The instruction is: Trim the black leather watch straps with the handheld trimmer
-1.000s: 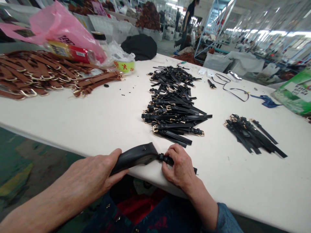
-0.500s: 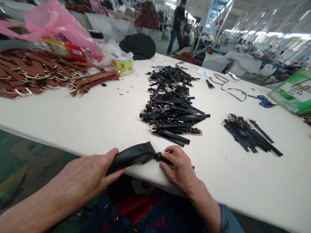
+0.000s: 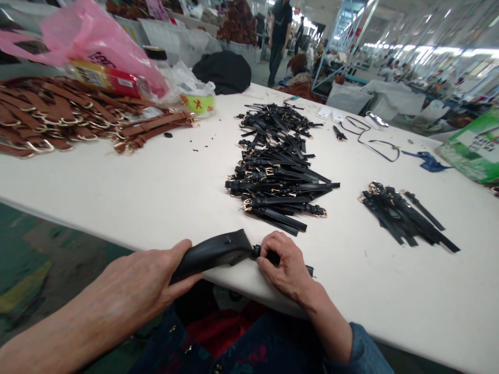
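My left hand [image 3: 167, 272] is closed around a black hair clipper [image 3: 218, 250], its head pointing right just above the table's front edge. Against the clipper's head lies one end of a short black strap [image 3: 257, 251]. My right hand [image 3: 284, 265] pinches that strap; its other end sticks out past the palm, and the middle is hidden by the fingers. Beyond the hands lies a long pile of black straps [image 3: 280, 176] with gold buckles. A smaller bunch of black straps [image 3: 401, 213] rests to the right.
The white table [image 3: 117, 197] carries brown buckled straps [image 3: 58, 114], a pink plastic bag [image 3: 97, 41] and a roll of yellow-green tape [image 3: 197, 103] at left. A black cable [image 3: 362, 137] and a green package [image 3: 473, 148] lie at right. A person [image 3: 279, 39] stands behind.
My right fingers have curled closer around the strap, near the clipper's head. The clipper has hardly moved. In the background the person has shifted slightly left.
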Tool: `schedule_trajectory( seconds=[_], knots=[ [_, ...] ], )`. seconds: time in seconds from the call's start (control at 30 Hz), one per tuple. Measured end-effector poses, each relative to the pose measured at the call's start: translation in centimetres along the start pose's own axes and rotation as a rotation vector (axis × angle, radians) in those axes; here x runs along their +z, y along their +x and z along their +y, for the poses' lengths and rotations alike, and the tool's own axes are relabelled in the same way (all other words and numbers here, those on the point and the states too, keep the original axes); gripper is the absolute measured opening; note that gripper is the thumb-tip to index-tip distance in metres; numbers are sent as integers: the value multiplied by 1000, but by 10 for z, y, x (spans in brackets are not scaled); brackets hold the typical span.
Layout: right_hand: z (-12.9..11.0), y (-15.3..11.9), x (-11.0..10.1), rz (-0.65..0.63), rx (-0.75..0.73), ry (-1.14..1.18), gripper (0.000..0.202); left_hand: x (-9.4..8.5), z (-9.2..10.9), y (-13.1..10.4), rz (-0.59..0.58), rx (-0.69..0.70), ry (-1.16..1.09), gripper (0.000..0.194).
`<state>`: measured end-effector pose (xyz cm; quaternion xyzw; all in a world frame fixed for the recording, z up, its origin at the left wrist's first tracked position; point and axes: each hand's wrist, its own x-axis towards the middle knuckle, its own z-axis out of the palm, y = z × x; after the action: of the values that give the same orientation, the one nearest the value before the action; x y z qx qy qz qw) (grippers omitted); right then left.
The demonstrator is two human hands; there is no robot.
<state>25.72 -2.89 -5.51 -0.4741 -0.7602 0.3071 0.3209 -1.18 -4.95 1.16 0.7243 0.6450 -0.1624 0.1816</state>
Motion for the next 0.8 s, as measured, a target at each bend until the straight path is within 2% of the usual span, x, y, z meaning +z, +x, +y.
schedule_trajectory(
  seconds=[0.1,0.3,0.43,0.53,0.63,0.8],
  knots=[
    [3,0,1,33,36,84,11,1,-5,0,-1,3,6,48],
    [7,2,9,93,136,29,13,4,-21,5,29,19,74,49],
    [8,3,10,101,156,28,13,1,-21,7,79,75,155,47],
    [8,4,10,109,150,52,13,-3,-18,11,106,132,180,45],
    [7,4,9,100,153,95,14,-10,-20,18,97,132,146,43],
    [4,5,7,94,194,91,20,-33,-18,33,29,159,159,39]
  ],
)
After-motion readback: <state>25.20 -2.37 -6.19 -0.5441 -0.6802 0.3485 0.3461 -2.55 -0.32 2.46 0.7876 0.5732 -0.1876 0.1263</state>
